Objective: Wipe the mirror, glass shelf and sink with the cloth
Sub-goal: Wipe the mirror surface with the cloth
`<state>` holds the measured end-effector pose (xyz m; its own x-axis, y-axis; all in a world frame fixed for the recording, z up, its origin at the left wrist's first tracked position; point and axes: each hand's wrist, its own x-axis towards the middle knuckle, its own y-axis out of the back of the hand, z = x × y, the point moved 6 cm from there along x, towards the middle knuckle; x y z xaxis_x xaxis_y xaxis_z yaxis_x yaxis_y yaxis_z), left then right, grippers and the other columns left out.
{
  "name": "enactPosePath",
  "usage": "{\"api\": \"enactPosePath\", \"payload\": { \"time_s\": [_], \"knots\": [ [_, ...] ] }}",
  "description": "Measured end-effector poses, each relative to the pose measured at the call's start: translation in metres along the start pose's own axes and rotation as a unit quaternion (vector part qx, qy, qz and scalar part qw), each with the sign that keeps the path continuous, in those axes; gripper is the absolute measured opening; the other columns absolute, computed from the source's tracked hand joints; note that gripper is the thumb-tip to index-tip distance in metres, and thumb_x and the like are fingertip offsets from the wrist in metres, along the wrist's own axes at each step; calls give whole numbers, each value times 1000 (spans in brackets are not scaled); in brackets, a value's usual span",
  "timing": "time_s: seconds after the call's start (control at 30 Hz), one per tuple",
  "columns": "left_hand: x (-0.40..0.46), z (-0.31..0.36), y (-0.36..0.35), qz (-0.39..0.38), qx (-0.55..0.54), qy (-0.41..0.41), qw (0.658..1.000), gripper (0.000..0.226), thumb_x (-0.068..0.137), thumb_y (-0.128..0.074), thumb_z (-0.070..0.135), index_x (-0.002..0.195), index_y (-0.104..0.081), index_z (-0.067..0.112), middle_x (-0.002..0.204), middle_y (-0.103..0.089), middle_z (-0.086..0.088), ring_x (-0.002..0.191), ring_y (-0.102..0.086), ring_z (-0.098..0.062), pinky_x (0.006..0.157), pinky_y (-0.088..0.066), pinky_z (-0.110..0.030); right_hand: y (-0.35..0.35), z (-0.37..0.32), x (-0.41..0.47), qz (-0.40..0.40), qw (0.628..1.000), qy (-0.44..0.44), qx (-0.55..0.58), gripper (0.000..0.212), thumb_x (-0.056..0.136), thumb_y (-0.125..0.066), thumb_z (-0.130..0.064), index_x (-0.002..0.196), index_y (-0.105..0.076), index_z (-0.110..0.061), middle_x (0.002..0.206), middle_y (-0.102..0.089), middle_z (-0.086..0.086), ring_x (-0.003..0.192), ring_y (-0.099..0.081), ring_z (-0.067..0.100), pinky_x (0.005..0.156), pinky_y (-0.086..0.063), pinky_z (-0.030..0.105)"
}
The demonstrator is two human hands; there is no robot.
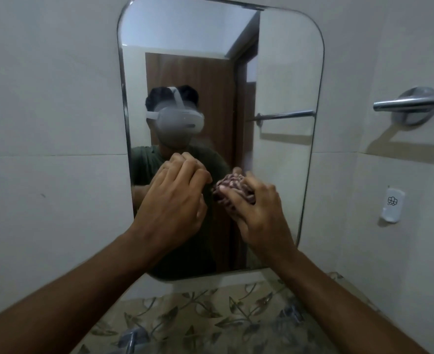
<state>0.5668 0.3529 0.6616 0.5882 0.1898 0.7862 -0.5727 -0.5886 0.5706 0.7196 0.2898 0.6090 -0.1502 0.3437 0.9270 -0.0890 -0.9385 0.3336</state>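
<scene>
A tall mirror (282,72) with rounded corners hangs on the white tiled wall straight ahead. My right hand (259,213) grips a bunched purple and white cloth (232,186) in front of the mirror's lower middle. Just left of the cloth, my left hand (175,198) is raised with its fingers loosely curled and holds nothing. Whether the cloth touches the glass I cannot tell. Below the mirror lies the glass shelf (210,310) with a leaf pattern. The sink is out of view.
A chrome towel bar (412,102) juts from the wall at the right. Below it hangs a small white wall holder (392,205). Chrome fittings (131,338) show at the shelf's lower edge. The mirror reflects a person with a headset and a brown door.
</scene>
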Motion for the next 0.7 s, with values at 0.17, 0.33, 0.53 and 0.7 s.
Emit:
{"api": "enactPosePath", "payload": {
  "time_s": [0.17, 0.33, 0.53, 0.7],
  "knots": [
    [6, -5, 6, 12, 4, 1, 1000, 34, 89, -57, 27, 122, -55, 18, 123, -51, -6, 112, -47, -22, 96, -41, -37, 18, 7, 57, 48, 999, 14, 7, 50, 91, -71, -20, 139, -57, -22, 139, -41, 12, 114, -46, 29, 91, -47, 43],
    [9, -21, 18, 36, 7, 22, 999, 31, 91, -57, 26, 120, -57, 15, 122, -52, -7, 111, -48, -22, 95, -40, -32, 24, 12, 89, 80, 995, -55, 25, 44, 95, -60, -24, 139, -55, -22, 143, -38, 11, 122, -42, 28, 97, -49, 44],
    [6, -25, 23, 36, 13, 25, 999, 31, 88, -58, 23, 118, -56, 15, 120, -52, -8, 108, -47, -22, 92, -40, -30, 5, -13, 53, 15, 998, 56, -1, 51, 90, -72, -20, 139, -57, -22, 141, -44, 15, 114, -47, 31, 88, -47, 46],
    [11, -34, 28, 38, 11, 42, 998, 31, 91, -57, 26, 119, -56, 15, 120, -52, -6, 106, -47, -19, 90, -38, -26, 33, 13, 112, 79, 996, -31, 11, 42, 96, -55, -29, 137, -57, -22, 141, -42, 12, 120, -42, 29, 96, -48, 43]
  ]
}}
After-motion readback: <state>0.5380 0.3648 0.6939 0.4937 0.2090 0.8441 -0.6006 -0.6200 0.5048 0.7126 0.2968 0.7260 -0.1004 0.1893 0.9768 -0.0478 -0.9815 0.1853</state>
